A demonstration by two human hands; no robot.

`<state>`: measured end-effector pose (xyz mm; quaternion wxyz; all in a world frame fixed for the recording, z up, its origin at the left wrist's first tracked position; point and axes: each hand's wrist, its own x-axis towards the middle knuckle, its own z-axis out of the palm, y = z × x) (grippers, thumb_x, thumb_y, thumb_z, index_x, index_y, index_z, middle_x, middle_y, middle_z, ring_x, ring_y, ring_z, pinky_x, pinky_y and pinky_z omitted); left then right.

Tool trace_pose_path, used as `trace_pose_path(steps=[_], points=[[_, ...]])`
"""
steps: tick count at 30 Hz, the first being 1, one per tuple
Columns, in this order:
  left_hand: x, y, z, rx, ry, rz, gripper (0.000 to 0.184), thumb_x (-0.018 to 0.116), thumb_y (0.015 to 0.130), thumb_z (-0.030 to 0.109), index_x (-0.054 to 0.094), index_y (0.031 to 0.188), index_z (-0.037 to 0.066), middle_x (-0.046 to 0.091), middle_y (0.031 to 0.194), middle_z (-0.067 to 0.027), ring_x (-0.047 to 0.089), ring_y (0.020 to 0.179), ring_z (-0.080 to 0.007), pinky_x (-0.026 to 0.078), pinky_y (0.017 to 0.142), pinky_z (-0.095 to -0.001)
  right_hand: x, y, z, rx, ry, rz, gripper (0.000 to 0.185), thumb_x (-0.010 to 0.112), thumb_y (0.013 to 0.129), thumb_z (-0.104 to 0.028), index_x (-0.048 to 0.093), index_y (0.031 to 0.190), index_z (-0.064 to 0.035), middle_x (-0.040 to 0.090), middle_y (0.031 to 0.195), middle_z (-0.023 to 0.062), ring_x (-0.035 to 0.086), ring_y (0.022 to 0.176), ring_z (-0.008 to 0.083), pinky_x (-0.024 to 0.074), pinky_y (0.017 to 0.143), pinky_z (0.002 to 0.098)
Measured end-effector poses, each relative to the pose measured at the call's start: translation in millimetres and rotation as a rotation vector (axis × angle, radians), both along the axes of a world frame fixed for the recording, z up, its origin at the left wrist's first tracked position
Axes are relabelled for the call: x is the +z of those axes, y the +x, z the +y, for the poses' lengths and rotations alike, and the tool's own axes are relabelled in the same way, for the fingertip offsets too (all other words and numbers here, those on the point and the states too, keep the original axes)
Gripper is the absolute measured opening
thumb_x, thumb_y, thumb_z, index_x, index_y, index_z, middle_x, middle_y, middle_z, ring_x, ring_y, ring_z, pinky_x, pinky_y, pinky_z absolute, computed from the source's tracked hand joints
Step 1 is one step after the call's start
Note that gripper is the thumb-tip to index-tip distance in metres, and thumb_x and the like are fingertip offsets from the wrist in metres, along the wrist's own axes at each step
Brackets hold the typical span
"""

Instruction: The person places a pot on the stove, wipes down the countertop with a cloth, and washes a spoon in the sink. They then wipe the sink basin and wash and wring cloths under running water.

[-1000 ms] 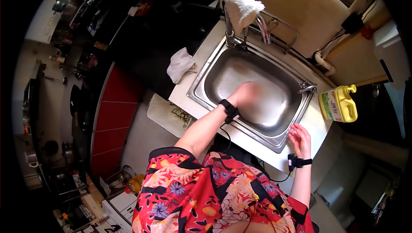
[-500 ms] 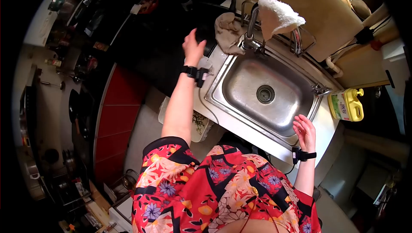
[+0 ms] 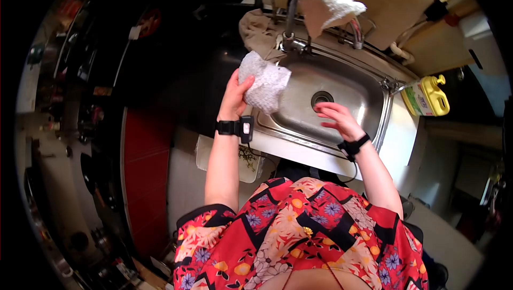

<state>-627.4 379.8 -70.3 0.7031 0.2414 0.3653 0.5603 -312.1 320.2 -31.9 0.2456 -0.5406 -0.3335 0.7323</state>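
A pale, textured cloth [image 3: 265,82] is gripped in my left hand [image 3: 234,95], its loose part hanging over the left edge of the steel sink [image 3: 342,84]. Over the near side of the basin, my right hand [image 3: 339,120] is held with its fingers apart and nothing in it. The drain [image 3: 322,99] lies partly behind those fingertips. A beige cloth [image 3: 261,32] lies crumpled on the counter behind the held one. Draped over the tap [image 3: 290,22] is a white fluffy cloth [image 3: 332,5].
On the right end of the counter stands a yellow jug [image 3: 432,97] with a pump top. Dark worktop stretches left of the sink, above red cabinet fronts [image 3: 147,167]. A light tray [image 3: 227,161] with green sprigs sits below the counter edge.
My left hand has taken hold of the pale cloth and brought it toward the sink. My right hand has moved left, over the basin. The view has shifted slightly.
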Motion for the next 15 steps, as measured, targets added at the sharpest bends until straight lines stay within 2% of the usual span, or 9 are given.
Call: trace_pose_path(steps=[2, 5, 6, 8, 9, 11, 13, 14, 15], points=[[9.9, 33.9, -5.0, -0.04, 0.046, -0.049, 0.046, 0.065, 0.084, 0.005, 0.045, 0.125, 0.001, 0.058, 0.115, -0.0096, 0.057, 0.105, -0.0177, 0.045, 0.093, -0.0316, -9.4, -14.6, 5.7, 0.037, -0.041, 0.132, 0.053, 0.061, 0.088, -0.042, 0.047, 0.132, -0.0153, 0.049, 0.13, -0.0003, 0.047, 0.116, 0.0183, 0.0477, 0.087, 0.0395], [19.9, 79.9, -13.9, -0.126, 0.067, 0.21, 0.053, 0.072, 0.08, 0.012, 0.043, 0.122, 0.0, 0.056, 0.112, -0.0107, 0.055, 0.101, -0.0164, 0.045, 0.089, -0.029, -13.0, -24.4, 6.0, -0.168, -0.082, 0.636, 0.07, 0.067, 0.084, -0.043, 0.034, 0.14, -0.0155, 0.046, 0.136, 0.0039, 0.044, 0.124, 0.0258, 0.0411, 0.096, 0.054], [18.4, 89.2, -15.8, -0.195, 0.02, 0.292, 0.055, 0.074, 0.079, 0.016, 0.042, 0.121, -0.001, 0.056, 0.11, -0.0108, 0.055, 0.1, -0.0159, 0.045, 0.087, -0.0287, -13.8, -26.2, 8.4, -0.208, -0.093, 0.664, 0.07, 0.068, 0.083, -0.038, 0.034, 0.139, -0.0138, 0.046, 0.134, 0.0058, 0.046, 0.124, 0.0253, 0.0405, 0.098, 0.053], [14.2, 97.3, -11.5, -0.332, 0.001, 0.47, 0.055, 0.073, 0.08, 0.028, 0.045, 0.117, -0.001, 0.056, 0.106, -0.0108, 0.054, 0.096, -0.0152, 0.045, 0.081, -0.0281, -12.9, -24.6, 7.5, -0.254, 0.066, 0.523, 0.06, 0.067, 0.086, -0.026, 0.039, 0.135, -0.0064, 0.051, 0.129, 0.0071, 0.052, 0.117, 0.0216, 0.045, 0.096, 0.0401], [1.8, 100.8, -3.5, -0.325, 0.073, 0.616, 0.05, 0.071, 0.08, 0.032, 0.051, 0.111, -0.001, 0.056, 0.103, -0.0128, 0.055, 0.093, -0.0192, 0.045, 0.079, -0.0295, -14.6, -20.7, 7.5, -0.269, 0.126, 0.473, 0.055, 0.067, 0.087, -0.02, 0.042, 0.133, -0.0037, 0.055, 0.126, 0.0076, 0.055, 0.113, 0.0202, 0.0466, 0.094, 0.0358], [-17.2, 99.4, 23.4, -0.212, 0.371, 1.046, 0.043, 0.069, 0.08, 0.03, 0.055, 0.106, -0.001, 0.056, 0.099, -0.0151, 0.056, 0.088, -0.0251, 0.046, 0.078, -0.0327, -23.2, -8.0, 7.6, -0.316, 0.131, 0.37, 0.048, 0.065, 0.086, -0.017, 0.047, 0.128, -0.0016, 0.058, 0.12, 0.0085, 0.058, 0.109, 0.02, 0.0476, 0.092, 0.0345], [-6.3, 109.9, 45.6, 0.05, 0.382, 1.04, 0.032, 0.063, 0.084, 0.018, 0.056, 0.108, -0.001, 0.056, 0.099, -0.0162, 0.057, 0.086, -0.029, 0.046, 0.078, -0.0364, -27.2, 2.2, 6.0, -0.365, 0.125, 0.266, 0.041, 0.064, 0.086, -0.013, 0.052, 0.123, 0.0005, 0.062, 0.114, 0.0094, 0.061, 0.104, 0.0197, 0.0486, 0.09, 0.0332], [-21.2, 112.4, 62.3, 0.168, 0.389, 1.054, 0.028, 0.06, 0.085, 0.013, 0.056, 0.109, -0.001, 0.057, 0.098, -0.0166, 0.057, 0.088, -0.0278, 0.046, 0.078, -0.0375, -27.0, 5.8, 5.6, -0.377, 0.098, 0.271, 0.036, 0.064, 0.086, -0.011, 0.055, 0.12, 0.0011, 0.063, 0.11, 0.0098, 0.062, 0.101, 0.0196, 0.0492, 0.088, 0.0332], [-43.5, 112.0, 79.8, 0.167, 0.327, 1.035, 0.027, 0.058, 0.086, 0.01, 0.055, 0.11, -0.002, 0.06, 0.088, -0.0159, 0.06, 0.079, -0.0252, 0.048, 0.071, -0.0366, -27.2, 10.0, 5.1, -0.391, 0.073, 0.275, 0.032, 0.063, 0.086, -0.01, 0.058, 0.116, 0.0016, 0.065, 0.106, 0.0101, 0.063, 0.097, 0.0194, 0.0498, 0.087, 0.0332]])
